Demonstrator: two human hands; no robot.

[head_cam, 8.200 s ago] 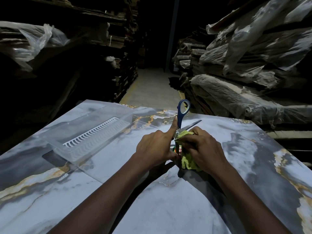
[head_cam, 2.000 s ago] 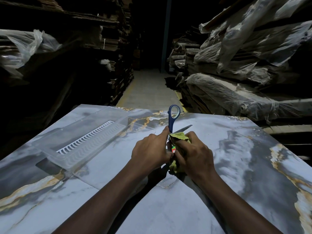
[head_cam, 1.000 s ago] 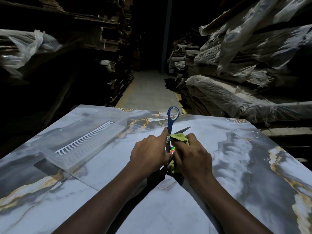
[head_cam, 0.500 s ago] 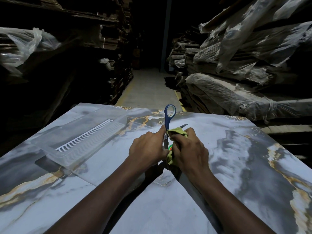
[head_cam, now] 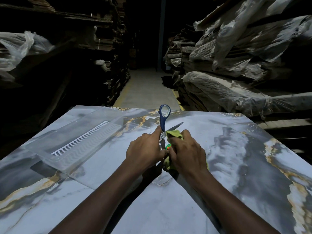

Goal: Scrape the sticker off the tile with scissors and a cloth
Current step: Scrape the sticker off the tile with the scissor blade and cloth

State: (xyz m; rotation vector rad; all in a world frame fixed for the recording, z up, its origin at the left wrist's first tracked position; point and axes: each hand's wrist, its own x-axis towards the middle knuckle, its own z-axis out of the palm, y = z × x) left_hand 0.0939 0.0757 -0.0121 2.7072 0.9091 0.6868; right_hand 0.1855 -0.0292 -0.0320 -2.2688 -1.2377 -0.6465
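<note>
A grey marble tile (head_cam: 228, 149) with gold veins lies flat in front of me. My left hand (head_cam: 144, 149) grips blue-handled scissors (head_cam: 163, 120), spread apart; one handle loop stands up and one blade points right. The other blade runs down between my hands to a small red and green sticker (head_cam: 168, 146) on the tile. My right hand (head_cam: 186, 152) holds a yellow-green cloth (head_cam: 173, 133) bunched against the sticker, and the cloth pokes out above and below the fingers. Most of the sticker is hidden by my hands.
A clear plastic tray (head_cam: 55, 149) with a white slotted insert (head_cam: 87, 137) lies on the tile's left side. Dark stacks of boards (head_cam: 94, 56) and plastic-wrapped bundles (head_cam: 236, 85) line a narrow aisle (head_cam: 146, 88) beyond the far edge.
The hands stay on the same spot. The scissors' upright handle has tipped slightly and the free blade shows a bit longer to the right; the cloth has shifted a little under my right fingers.
</note>
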